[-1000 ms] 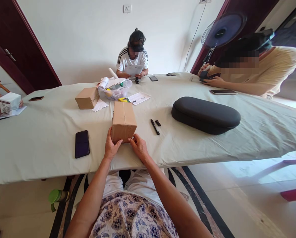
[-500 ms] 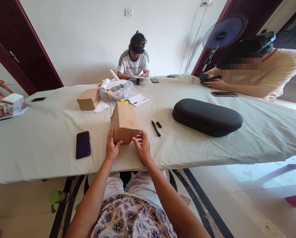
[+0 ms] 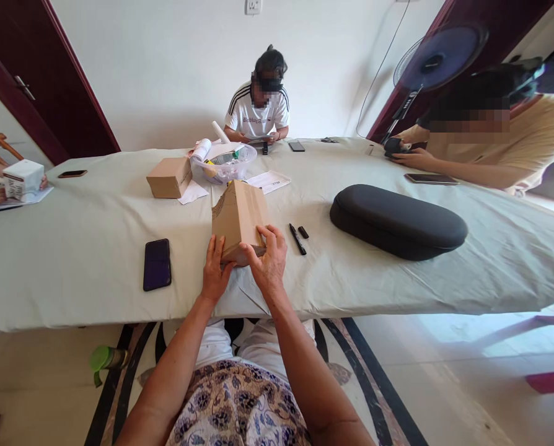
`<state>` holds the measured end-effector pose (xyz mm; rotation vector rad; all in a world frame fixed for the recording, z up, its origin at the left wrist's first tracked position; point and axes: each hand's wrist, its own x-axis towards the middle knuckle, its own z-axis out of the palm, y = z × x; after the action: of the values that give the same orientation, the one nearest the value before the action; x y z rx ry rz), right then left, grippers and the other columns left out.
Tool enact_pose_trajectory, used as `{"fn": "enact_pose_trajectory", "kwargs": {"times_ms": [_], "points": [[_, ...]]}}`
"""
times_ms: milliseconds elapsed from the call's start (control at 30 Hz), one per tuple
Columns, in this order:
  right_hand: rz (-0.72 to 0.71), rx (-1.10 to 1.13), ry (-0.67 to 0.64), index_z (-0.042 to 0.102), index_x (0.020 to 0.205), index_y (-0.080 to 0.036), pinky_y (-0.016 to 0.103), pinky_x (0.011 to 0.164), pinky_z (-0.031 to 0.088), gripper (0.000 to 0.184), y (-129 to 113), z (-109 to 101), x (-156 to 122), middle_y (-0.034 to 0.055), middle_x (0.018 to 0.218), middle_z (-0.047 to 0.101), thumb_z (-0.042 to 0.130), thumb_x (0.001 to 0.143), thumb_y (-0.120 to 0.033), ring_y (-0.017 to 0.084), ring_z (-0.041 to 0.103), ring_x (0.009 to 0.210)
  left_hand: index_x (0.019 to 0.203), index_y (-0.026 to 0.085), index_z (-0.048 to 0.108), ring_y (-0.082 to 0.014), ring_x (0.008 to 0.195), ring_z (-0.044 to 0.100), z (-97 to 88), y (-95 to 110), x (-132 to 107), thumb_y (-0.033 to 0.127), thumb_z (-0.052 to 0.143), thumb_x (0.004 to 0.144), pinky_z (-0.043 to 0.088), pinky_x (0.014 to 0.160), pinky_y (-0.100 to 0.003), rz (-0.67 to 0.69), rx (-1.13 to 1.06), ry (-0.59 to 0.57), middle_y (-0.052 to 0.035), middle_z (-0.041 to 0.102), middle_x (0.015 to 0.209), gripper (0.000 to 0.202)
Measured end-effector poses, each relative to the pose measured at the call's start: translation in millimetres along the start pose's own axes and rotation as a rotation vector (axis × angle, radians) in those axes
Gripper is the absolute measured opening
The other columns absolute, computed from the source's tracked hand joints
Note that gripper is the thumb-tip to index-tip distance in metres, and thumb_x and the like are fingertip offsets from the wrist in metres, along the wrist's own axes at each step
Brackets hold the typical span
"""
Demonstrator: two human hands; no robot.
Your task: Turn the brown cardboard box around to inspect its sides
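Observation:
A brown cardboard box (image 3: pixel 238 217) stands tipped up on the cloth-covered table (image 3: pixel 72 248) right in front of me, its far end raised. My left hand (image 3: pixel 215 272) grips its near left corner. My right hand (image 3: pixel 269 260) is wrapped over its near right edge, fingers curled on the cardboard. A black marker (image 3: pixel 297 238) and its cap (image 3: pixel 303 232) lie just to the right. A dark phone (image 3: pixel 157 264) lies face up to the left.
A second cardboard box (image 3: pixel 169 177), papers and a clear bowl (image 3: pixel 228 165) of small items sit further back. A long black case (image 3: pixel 398 219) lies at the right. Three other people sit round the table. A fan (image 3: pixel 437 59) stands at the far right.
The box has been tilted up from lying flat, its far end rising and turning slightly. My right hand moved from the table beside it onto its right edge.

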<state>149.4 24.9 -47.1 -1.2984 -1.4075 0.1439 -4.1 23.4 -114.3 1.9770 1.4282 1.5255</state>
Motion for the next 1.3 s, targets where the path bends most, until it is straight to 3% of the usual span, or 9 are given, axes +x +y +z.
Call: {"fn": "enact_pose_trajectory", "kwargs": {"times_ms": [400, 500, 600, 667, 733, 900, 1133, 1300], "points": [[-0.142, 0.056, -0.071, 0.069, 0.125, -0.028, 0.048, 0.109, 0.044, 0.037, 22.3, -0.1, 5.3, 0.0108, 0.132, 0.061, 0.054, 0.096, -0.045, 0.026, 0.057, 0.125, 0.151, 0.027, 0.039, -0.0310, 0.149, 0.035, 3.3, -7.6, 2.1, 0.029, 0.069, 0.085, 0.035, 0.120, -0.049, -0.106, -0.126, 0.058, -0.0114, 0.036, 0.161, 0.074], [-0.085, 0.121, -0.064, 0.069, 0.125, -0.027, 0.046, 0.111, 0.044, 0.037, 30.1, 0.5, 0.5, 0.0102, 0.133, 0.063, 0.051, 0.097, -0.043, 0.025, 0.057, 0.127, 0.150, 0.028, 0.041, -0.0299, 0.147, 0.038, 0.6, -6.9, 3.3, 0.028, 0.073, 0.082, 0.035, 0.120, -0.046, -0.123, -0.166, 0.116, -0.0105, 0.043, 0.157, 0.075], [0.032, 0.216, -0.075, 0.067, 0.126, -0.024, 0.044, 0.109, 0.047, 0.041, 44.2, 4.6, -10.2, 0.0111, 0.132, 0.065, 0.047, 0.097, -0.044, 0.024, 0.059, 0.125, 0.152, 0.029, 0.036, -0.0281, 0.134, 0.053, -2.8, -7.5, 5.4, 0.032, 0.072, 0.083, 0.048, 0.108, -0.042, -0.205, -0.241, 0.200, -0.0121, 0.042, 0.157, 0.078], [0.109, 0.247, -0.144, 0.066, 0.128, -0.022, 0.043, 0.103, 0.051, 0.043, 54.5, 8.7, -19.3, 0.0110, 0.129, 0.068, 0.046, 0.096, -0.044, 0.025, 0.064, 0.118, 0.153, 0.028, 0.033, -0.0251, 0.120, 0.062, -4.7, -9.8, 7.0, 0.033, 0.072, 0.083, 0.054, 0.099, -0.039, -0.254, -0.280, 0.261, -0.0146, 0.041, 0.157, 0.080], [0.173, 0.207, -0.234, 0.065, 0.128, -0.021, 0.043, 0.098, 0.053, 0.043, 62.4, 12.7, -27.4, 0.0108, 0.124, 0.072, 0.045, 0.095, -0.042, 0.026, 0.068, 0.109, 0.150, 0.026, 0.038, -0.0241, 0.115, 0.064, -6.3, -12.7, 8.5, 0.033, 0.072, 0.082, 0.053, 0.098, -0.039, -0.276, -0.279, 0.301, -0.0155, 0.047, 0.151, 0.076], [0.199, 0.103, -0.288, 0.062, 0.129, -0.021, 0.044, 0.096, 0.053, 0.042, 66.8, 18.3, -34.0, 0.0107, 0.125, 0.072, 0.042, 0.094, -0.034, 0.028, 0.068, 0.109, 0.133, 0.021, 0.056, -0.0263, 0.122, 0.060, -9.1, -13.9, 9.4, 0.033, 0.068, 0.084, 0.051, 0.101, -0.039, -0.290, -0.199, 0.248, -0.0135, 0.062, 0.132, 0.053], [0.152, 0.098, -0.266, 0.061, 0.129, -0.020, 0.042, 0.092, 0.056, 0.043, 62.4, 20.1, -32.1, 0.0101, 0.122, 0.073, 0.043, 0.091, -0.027, 0.026, 0.071, 0.103, 0.142, 0.020, 0.036, -0.0277, 0.129, 0.057, -6.2, -5.3, 10.5, 0.040, 0.074, 0.080, 0.047, 0.108, -0.042, -0.298, -0.190, 0.173, -0.0168, 0.055, 0.142, 0.075], [0.154, 0.111, -0.255, 0.061, 0.130, -0.021, 0.043, 0.093, 0.056, 0.044, 64.8, 23.5, -32.4, 0.0092, 0.124, 0.073, 0.044, 0.089, -0.023, 0.025, 0.071, 0.103, 0.145, 0.019, 0.037, -0.0321, 0.130, 0.057, -7.0, -8.0, 11.1, 0.049, 0.073, 0.081, 0.047, 0.108, -0.046, -0.344, -0.066, 0.132, -0.0188, 0.059, 0.139, 0.079]]}}
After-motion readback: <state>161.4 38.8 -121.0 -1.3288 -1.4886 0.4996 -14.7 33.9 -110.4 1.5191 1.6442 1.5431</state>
